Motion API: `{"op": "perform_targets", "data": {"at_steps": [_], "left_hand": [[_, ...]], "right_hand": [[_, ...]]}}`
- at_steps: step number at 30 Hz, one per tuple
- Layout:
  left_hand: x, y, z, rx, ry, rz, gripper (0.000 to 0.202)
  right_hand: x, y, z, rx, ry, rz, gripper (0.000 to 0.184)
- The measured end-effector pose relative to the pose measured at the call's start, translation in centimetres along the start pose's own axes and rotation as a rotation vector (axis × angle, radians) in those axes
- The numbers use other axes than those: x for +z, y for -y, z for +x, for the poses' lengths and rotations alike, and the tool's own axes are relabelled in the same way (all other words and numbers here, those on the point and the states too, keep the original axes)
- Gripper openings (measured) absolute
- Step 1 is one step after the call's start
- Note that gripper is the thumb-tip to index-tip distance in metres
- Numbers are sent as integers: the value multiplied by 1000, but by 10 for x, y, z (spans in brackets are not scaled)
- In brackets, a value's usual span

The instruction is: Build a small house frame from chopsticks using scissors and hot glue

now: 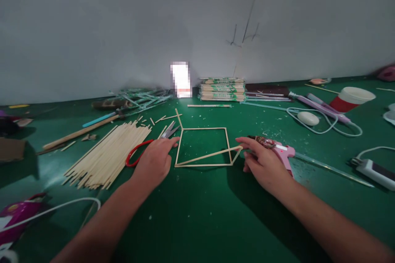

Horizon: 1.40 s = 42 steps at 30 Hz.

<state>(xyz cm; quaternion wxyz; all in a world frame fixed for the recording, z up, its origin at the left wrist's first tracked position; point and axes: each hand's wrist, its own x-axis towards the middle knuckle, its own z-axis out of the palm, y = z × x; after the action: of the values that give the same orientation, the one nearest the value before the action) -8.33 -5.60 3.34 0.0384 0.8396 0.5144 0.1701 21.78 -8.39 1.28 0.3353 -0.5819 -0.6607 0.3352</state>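
Note:
A rectangular frame of thin wooden sticks (203, 128) lies on the green table. A short upright stick (178, 118) rises at its far left corner. From the near left corner a slanting stick (208, 155) runs to the top of another short stick at the near right. My right hand (262, 160) has its index finger at that raised joint, its fingers apart. Beside the frame's left side is my left hand (155, 158), its fingers loosely bent and apart, over part of the red-handled scissors (138, 152). A pink glue gun (284, 152) lies partly hidden behind my right hand.
Loose sticks (108, 158) lie in a pile at left, near a wooden-handled tool (82, 132). Wrapped stick bundles (222, 89) and a bright, blurred-out rectangle (181, 79) stand by the wall. A cup (352, 98), white cord (327, 131) and glue stick (333, 168) occupy the right.

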Motion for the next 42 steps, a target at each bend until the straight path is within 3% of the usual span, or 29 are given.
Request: {"op": "perform_targets", "data": {"at_steps": [16, 22, 27, 30, 35, 39, 42], "left_hand": [[4, -4, 0, 54, -15, -26, 48], [6, 0, 0, 37, 7, -29, 47], [8, 1, -1, 26, 6, -26, 49], [7, 0, -1, 8, 6, -23, 48], [5, 1, -1, 6, -19, 18, 44], [-5, -8, -6, 44, -243, 36, 40], [-15, -29, -16, 182, -395, -17, 35]], "right_hand": [[1, 5, -1, 95, 100, 54, 40], [3, 3, 0, 78, 84, 148, 36], [-1, 10, 1, 201, 74, 343, 29], [-7, 18, 1, 236, -17, 420, 29], [-15, 20, -3, 124, -288, 495, 25], [-18, 15, -7, 52, -494, 500, 19], [-20, 15, -6, 18, -624, 558, 18]]}}
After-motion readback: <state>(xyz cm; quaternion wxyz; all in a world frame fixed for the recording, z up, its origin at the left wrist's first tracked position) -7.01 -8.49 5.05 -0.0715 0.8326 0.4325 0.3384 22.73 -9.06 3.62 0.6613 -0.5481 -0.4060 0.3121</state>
